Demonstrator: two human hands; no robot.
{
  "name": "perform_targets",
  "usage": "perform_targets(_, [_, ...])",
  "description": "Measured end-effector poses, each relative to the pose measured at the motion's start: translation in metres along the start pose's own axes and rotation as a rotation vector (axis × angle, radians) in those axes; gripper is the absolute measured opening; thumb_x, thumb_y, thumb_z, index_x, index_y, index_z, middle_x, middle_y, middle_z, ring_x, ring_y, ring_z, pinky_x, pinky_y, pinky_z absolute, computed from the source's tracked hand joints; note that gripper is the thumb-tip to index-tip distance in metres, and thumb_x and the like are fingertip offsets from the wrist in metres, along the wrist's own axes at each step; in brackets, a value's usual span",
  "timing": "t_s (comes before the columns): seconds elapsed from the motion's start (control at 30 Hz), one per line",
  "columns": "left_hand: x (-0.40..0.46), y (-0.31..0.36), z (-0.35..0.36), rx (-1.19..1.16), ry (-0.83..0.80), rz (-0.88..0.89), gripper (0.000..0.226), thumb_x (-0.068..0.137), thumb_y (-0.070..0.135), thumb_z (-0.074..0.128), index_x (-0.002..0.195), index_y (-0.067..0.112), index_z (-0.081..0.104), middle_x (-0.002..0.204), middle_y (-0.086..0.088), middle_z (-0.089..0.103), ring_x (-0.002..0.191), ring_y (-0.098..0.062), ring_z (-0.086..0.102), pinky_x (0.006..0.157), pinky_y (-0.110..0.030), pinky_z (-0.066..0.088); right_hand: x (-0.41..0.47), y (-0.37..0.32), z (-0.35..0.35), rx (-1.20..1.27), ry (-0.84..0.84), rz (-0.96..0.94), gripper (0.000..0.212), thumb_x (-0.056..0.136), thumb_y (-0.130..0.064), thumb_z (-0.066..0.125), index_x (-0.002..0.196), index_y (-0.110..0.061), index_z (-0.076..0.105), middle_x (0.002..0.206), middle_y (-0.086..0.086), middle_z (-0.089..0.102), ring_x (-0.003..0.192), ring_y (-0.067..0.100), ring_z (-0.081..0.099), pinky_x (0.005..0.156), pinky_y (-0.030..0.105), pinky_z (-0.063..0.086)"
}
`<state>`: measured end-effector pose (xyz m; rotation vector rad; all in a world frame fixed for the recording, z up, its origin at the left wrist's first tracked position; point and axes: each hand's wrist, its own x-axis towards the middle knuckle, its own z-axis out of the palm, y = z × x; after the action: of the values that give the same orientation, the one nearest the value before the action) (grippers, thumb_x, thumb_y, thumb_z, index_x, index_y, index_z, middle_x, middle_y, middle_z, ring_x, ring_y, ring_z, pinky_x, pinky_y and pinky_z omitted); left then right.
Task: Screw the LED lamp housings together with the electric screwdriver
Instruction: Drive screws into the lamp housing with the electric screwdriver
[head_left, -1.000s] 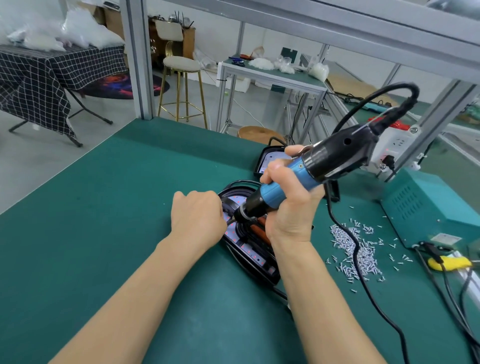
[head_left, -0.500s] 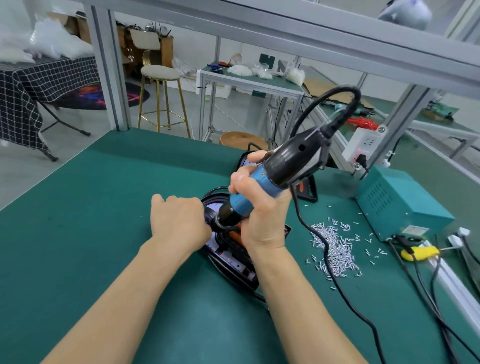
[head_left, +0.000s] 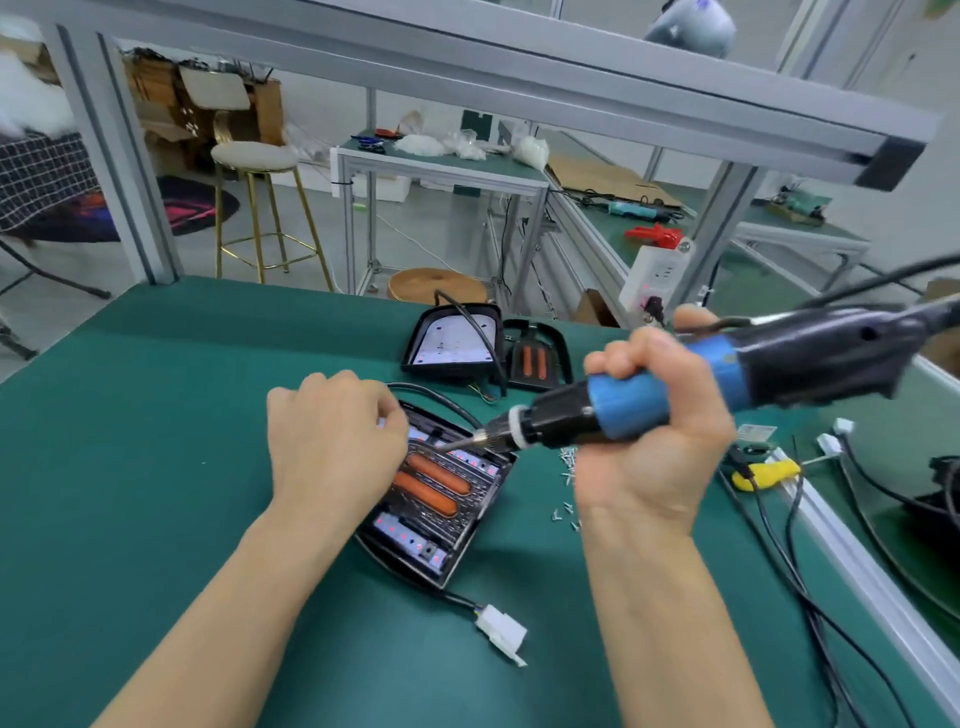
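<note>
A black LED lamp housing (head_left: 441, 499) with two orange strips lies in the middle of the green bench. My left hand (head_left: 332, 436) rests on its left edge, fingers curled over the rim; what they pinch is hidden. My right hand (head_left: 654, 436) grips the blue and black electric screwdriver (head_left: 675, 384), lifted and tilted almost level. Its bit tip (head_left: 457, 444) hovers over the housing's far part. A white connector (head_left: 501, 631) on the housing's cable lies in front. Two more housing parts (head_left: 457, 343) sit at the back.
Loose screws (head_left: 569, 467) lie scattered right of the housing, partly behind my right hand. Cables and a yellow plug (head_left: 763, 473) run along the bench's right edge. A white power strip (head_left: 657, 275) hangs on the frame post. Bare green mat (head_left: 130, 441) spreads to the left.
My right hand has lifted the screwdriver off the housing and swung it to the right, tilting it flatter. The housing's orange strips are uncovered. My left hand stays at the left edge.
</note>
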<state>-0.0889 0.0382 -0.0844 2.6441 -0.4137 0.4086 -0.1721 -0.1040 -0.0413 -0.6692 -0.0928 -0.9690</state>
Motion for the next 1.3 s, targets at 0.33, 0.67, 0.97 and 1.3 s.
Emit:
perform_targets(0.33, [-0.035, 0.07, 0.028, -0.441, -0.022, 0.288, 0.008, 0.081, 0.02, 0.064, 0.078, 0.026, 0.07, 0.076, 0.008, 0.066, 0.084, -0.019, 0.059, 0.087, -0.038, 0.034, -0.002, -0.067, -0.042, -0.118, 0.168, -0.178, 0.025, 0.072, -0.004, 0.05, 0.091, -0.02, 0.05, 0.055, -0.007, 0.047, 0.051, 0.008, 0.046, 0.064, 0.022, 0.043])
perform_targets(0.67, [-0.056, 0.112, 0.071, 0.145, -0.23, 0.6, 0.027, 0.079, 0.001, 0.048, 0.094, 0.017, 0.064, 0.099, -0.004, 0.06, 0.096, -0.025, 0.05, 0.084, -0.033, 0.026, -0.016, -0.079, -0.077, -0.328, 0.254, -0.329, 0.028, 0.072, 0.002, 0.05, 0.093, -0.017, 0.052, 0.055, -0.003, 0.049, 0.052, 0.012, 0.048, 0.065, 0.024, 0.046])
perform_targets(0.97, [-0.057, 0.121, 0.08, 0.299, -0.306, 0.451, 0.024, 0.077, -0.004, 0.047, 0.071, 0.019, 0.043, 0.095, -0.007, 0.06, 0.082, -0.024, 0.045, 0.087, -0.036, 0.026, -0.015, -0.094, -0.084, -0.338, 0.252, -0.328, 0.028, 0.073, 0.002, 0.052, 0.091, -0.019, 0.054, 0.059, -0.002, 0.046, 0.055, 0.013, 0.049, 0.064, 0.022, 0.046])
perform_targets(1.3, [-0.057, 0.127, 0.078, 0.215, -0.444, 0.347, 0.026, 0.081, -0.009, 0.047, 0.098, 0.009, 0.057, 0.108, -0.011, 0.059, 0.099, -0.032, 0.059, 0.066, -0.032, 0.034, -0.017, -0.106, -0.09, -0.328, 0.243, -0.31, 0.027, 0.075, 0.001, 0.054, 0.092, -0.019, 0.053, 0.061, -0.003, 0.047, 0.056, 0.014, 0.048, 0.065, 0.024, 0.045])
